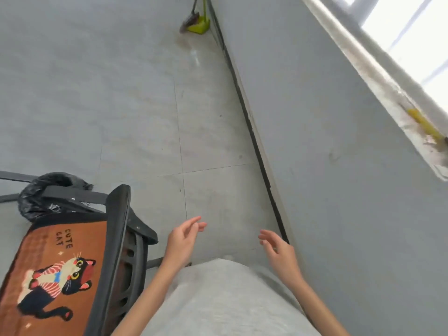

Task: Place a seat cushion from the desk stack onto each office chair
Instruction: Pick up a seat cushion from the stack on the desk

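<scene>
From the head camera, looking down past a pale grey garment at the bottom centre of the frame, both bare forearms reach forward over the tiled floor (pixel 135 98). The left hand (pixel 182 238) hangs in the lower middle with its fingers loosely spread and lightly bent, holding nothing and touching nothing. The right hand (pixel 278 248), just to the right of it and near the dark skirting strip at the foot of the wall (pixel 327 117), is likewise empty, its fingers relaxed and slightly parted. In the lower left corner stands an office chair (pixel 116 238) with a black frame and black backrest, seen from above and behind. On its seat lies the seat cushion (pixel 55 267), orange-brown with a dark border, a cartoon cat in black, white and red stripes, and the words "CUTE CAT" near its upper edge; it lies flat on the seat, with one edge against the backrest. The left hand is near the chair's back but apart from it. Beyond the chair, at the left edge, a bin lined with a black bag (pixel 48 195) stands on the floor beneath a dark bar. At the top centre, where floor meets wall, a green dustpan (pixel 200 25) and a broom (pixel 189 21) stand together. Along the upper right runs a dusty window sill (pixel 378 76) under a bright window, with something yellow (pixel 424 124), too blurred to tell, lying on it.
</scene>
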Demonstrator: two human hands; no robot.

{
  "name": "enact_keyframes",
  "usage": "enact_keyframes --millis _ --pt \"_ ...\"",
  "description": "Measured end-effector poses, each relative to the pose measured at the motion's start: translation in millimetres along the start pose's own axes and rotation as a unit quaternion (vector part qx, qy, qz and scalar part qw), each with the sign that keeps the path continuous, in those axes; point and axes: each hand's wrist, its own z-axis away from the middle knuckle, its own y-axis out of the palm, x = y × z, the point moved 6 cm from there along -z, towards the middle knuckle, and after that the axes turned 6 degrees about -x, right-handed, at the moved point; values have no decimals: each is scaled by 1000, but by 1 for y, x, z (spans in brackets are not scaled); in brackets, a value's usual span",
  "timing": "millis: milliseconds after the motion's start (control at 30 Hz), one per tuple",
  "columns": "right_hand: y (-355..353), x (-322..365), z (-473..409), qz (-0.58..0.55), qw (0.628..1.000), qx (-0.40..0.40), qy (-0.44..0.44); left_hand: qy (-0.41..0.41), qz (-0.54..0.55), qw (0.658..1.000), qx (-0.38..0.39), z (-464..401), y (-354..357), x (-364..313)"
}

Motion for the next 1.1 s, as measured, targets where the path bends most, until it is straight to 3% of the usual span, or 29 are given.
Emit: enact_keyframes --millis 200,367,567,767,967,1100 --pt "-19 49 -120 29 999 25 -16 38 64 995 -65 -118 -6 -84" --pt "16 126 -255 90 988 98 -82 20 107 982 -156 -203 -32 -102" --pt "122 290 -374 165 908 301 -239 -87 176 926 -322 -267 -81 -90" --pt "250 461 -426 154 835 402 -344 -163 225 843 -461 -301 -134 -78" --pt "380 545 -481 146 819 428 -353 -173 258 806 -505 -402 -233 -63" --pt "439 584 -514 174 834 420 -313 -134 245 814 -509 -480 -344 -89"
